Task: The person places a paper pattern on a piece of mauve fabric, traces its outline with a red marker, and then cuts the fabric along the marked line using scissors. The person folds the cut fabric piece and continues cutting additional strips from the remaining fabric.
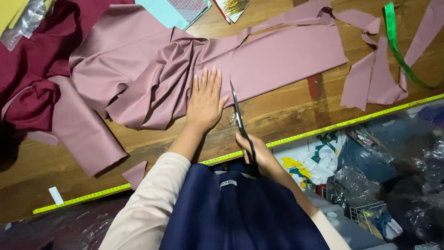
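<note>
A dusty-pink fabric (152, 69) lies spread and bunched on a wooden table (277, 115). My left hand (206, 102) presses flat on it, fingers together, just left of a cut line. My right hand (261, 155) grips black-handled scissors (240, 122) at the table's near edge; the blades point away from me into the fabric edge. The flat pink piece (291, 55) lies to the right of the blades.
Cut pink strips (374, 78) and a green measuring tape (397, 41) lie at the right. A yellow measuring tape (323, 129) runs along the table's front edge. Dark red cloth (27, 78) sits at left. Bags and clutter (384, 176) fill the space below right.
</note>
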